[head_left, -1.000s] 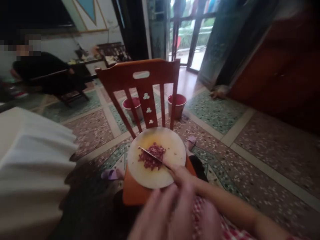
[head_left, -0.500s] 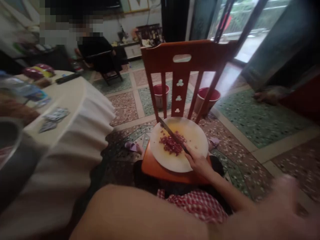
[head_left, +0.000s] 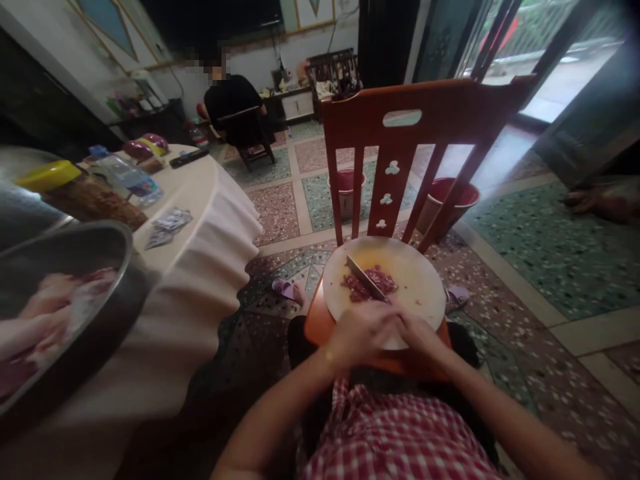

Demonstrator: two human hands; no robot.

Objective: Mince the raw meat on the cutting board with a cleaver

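Observation:
A white round cutting board [head_left: 430, 287] rests on the seat of a wooden chair, bearing a heap of finely chopped red meat [head_left: 387, 275]. Over the meat slants a kitchen knife [head_left: 364, 276], its blade pointing away to the left. My right hand [head_left: 414, 328] is closed around the handle, which is mostly hidden. Pressed against it at the board's near edge is my left hand [head_left: 359, 328]; its fingers are blurred and overlap the right hand, so their grip does not show.
The chair back [head_left: 400, 120] rises behind the board. To the left, a cloth-covered table [head_left: 195, 207] carries a metal bowl [head_left: 125, 260] of raw meat, a yellow-lidded jar [head_left: 95, 193] and a plastic bottle [head_left: 130, 177]. Buckets [head_left: 455, 193] stand beyond the chair; a person [head_left: 233, 100] sits farther back.
My left hand has come down from close in front of the camera at the lower right to meet my right hand by the knife. The view has shifted left.

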